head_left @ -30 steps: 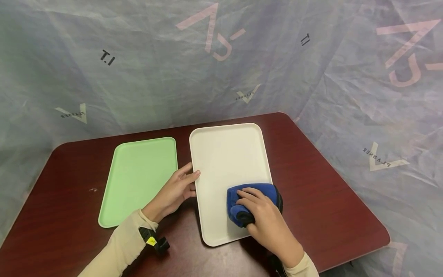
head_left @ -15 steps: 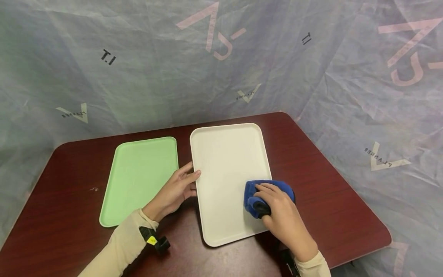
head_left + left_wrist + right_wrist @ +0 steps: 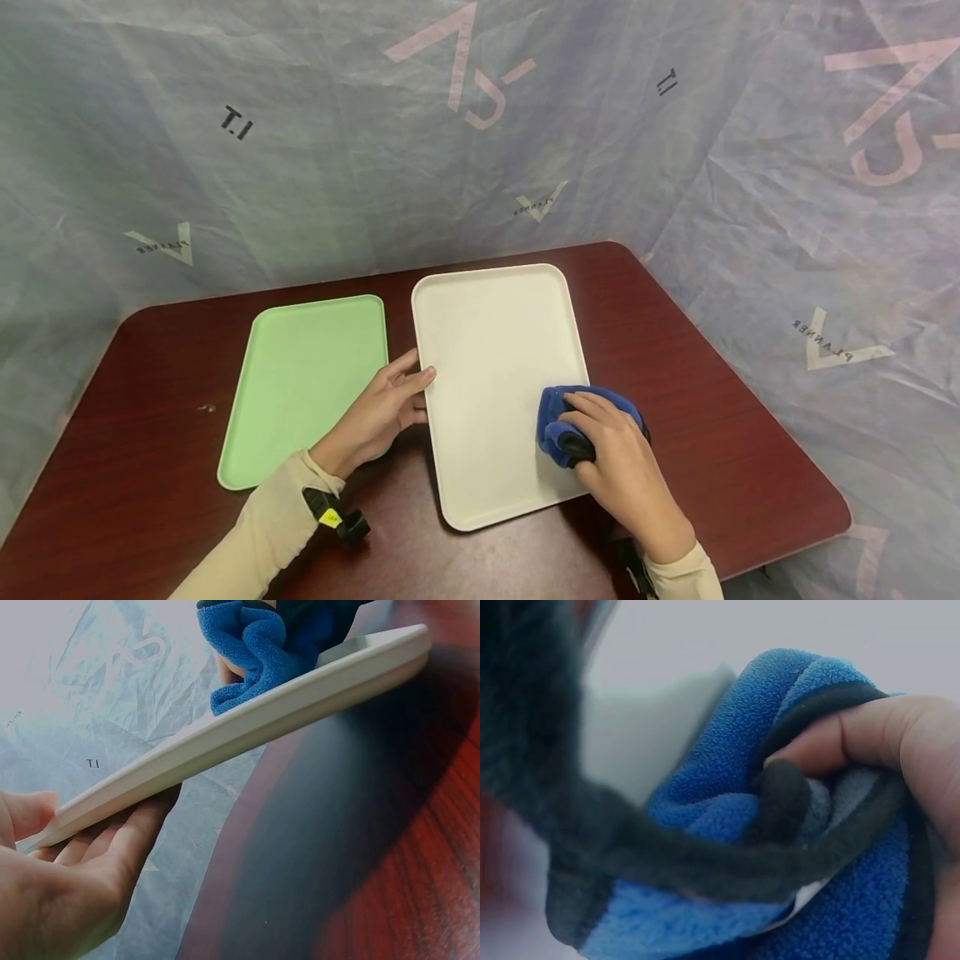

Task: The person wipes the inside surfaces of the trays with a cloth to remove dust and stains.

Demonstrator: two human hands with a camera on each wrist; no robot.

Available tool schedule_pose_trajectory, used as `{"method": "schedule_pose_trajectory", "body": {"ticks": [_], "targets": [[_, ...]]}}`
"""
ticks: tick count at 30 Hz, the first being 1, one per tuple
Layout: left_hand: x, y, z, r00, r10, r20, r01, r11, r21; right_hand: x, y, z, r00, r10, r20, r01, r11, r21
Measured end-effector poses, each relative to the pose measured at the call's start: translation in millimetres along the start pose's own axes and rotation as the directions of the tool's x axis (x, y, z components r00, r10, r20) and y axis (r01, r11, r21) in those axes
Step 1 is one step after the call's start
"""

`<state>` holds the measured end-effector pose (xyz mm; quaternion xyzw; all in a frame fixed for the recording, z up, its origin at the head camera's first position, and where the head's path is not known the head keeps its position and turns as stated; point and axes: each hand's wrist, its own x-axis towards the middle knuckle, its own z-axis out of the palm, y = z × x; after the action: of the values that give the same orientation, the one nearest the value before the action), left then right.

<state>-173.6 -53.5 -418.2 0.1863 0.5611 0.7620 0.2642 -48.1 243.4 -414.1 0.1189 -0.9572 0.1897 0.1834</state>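
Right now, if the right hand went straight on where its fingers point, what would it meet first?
The right hand would probably meet the white tray, just past the blue cloth it holds; exact depth is unclear.

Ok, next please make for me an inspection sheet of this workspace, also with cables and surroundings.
Surface: dark red table, wood-like grain.
Job's things: white tray, tilted, left side raised; blue cloth with black trim, bunched on the tray's right side; green tray lying flat to the left.
Clutter: small pale speck left of the green tray, too small to identify.
Left grip: thumb on the white tray's left rim, fingers underneath.
Right grip: holds the blue cloth.
Cables: nothing seen that is clearly one.
Surroundings: greyish sheeting with printed letters, behind and to the right.
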Motion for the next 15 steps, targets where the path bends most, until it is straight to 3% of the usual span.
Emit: {"method": "schedule_pose_trajectory", "body": {"ticks": [15], "targets": [[2.0,-2.4,-1.2,1.0,-0.012,-0.018,0.012,1.0,-0.011,-0.5,0.5,0.6,0.998,0.024,0.063,-0.024,1.0,-0.007]]}}
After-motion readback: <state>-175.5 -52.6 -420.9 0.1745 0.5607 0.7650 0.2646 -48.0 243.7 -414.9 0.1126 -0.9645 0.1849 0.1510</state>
